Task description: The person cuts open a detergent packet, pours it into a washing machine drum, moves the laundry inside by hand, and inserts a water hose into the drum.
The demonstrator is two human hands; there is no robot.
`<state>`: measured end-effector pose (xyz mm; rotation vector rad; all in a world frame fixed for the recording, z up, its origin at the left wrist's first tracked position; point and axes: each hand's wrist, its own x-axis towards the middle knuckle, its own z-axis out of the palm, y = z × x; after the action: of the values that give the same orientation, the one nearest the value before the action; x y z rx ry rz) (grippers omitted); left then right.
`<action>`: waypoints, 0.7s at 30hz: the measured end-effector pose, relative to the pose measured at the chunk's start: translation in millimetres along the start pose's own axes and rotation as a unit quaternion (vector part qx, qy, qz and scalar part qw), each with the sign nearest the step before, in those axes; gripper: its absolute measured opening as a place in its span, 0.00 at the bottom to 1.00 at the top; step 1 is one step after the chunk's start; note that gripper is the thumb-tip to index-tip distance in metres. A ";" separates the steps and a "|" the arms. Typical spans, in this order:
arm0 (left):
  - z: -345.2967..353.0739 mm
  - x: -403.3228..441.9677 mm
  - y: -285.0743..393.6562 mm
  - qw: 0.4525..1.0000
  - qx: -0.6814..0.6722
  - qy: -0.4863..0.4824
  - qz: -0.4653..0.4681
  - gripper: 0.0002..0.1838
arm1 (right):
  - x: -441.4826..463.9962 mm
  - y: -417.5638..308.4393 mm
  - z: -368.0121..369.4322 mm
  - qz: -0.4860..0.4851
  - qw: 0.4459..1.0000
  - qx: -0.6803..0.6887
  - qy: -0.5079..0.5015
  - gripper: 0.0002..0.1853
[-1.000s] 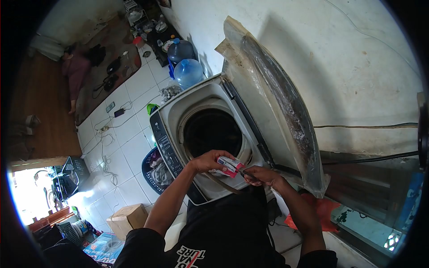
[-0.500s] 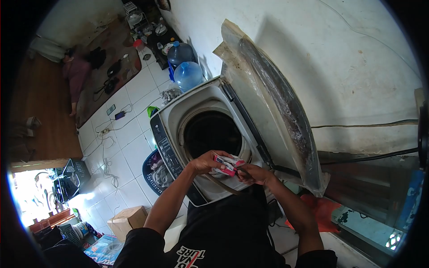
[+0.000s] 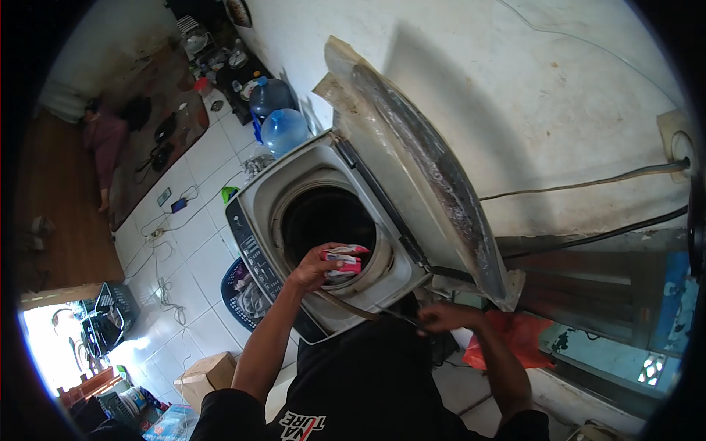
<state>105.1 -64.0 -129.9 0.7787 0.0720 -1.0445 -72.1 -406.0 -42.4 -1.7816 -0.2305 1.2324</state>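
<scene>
My left hand is closed on a pink and white packet, over the dark round opening of a top-loading washing machine. The packet's right end looks parted. Off the machine's near right corner, my right hand is closed on a thin, dark-handled tool that points left, perhaps a knife; it is blurred. The raised lid, wrapped in clear plastic, leans towards the wall. A brownish hose or strip lies across the machine's near edge.
A blue basket of clothes stands left of the machine. Two large water bottles are behind it. A cardboard box and cables lie on the tiled floor. A person in purple is at the far left. Right is a red bag.
My right hand has pulled away from the packet, to the right and down, with the tool. My left hand keeps the packet, now over the drum opening. The whole view has shifted.
</scene>
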 end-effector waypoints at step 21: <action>-3.5 2.2 -18.0 0.982 -0.063 0.101 0.147 0.25 | 3.2 134.4 -76.4 0.058 0.783 -0.301 0.541 0.20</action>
<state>93.0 -68.4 -143.1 0.7516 0.1903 -0.6730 -52.5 -522.6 -142.2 -2.8009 0.1939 -0.0039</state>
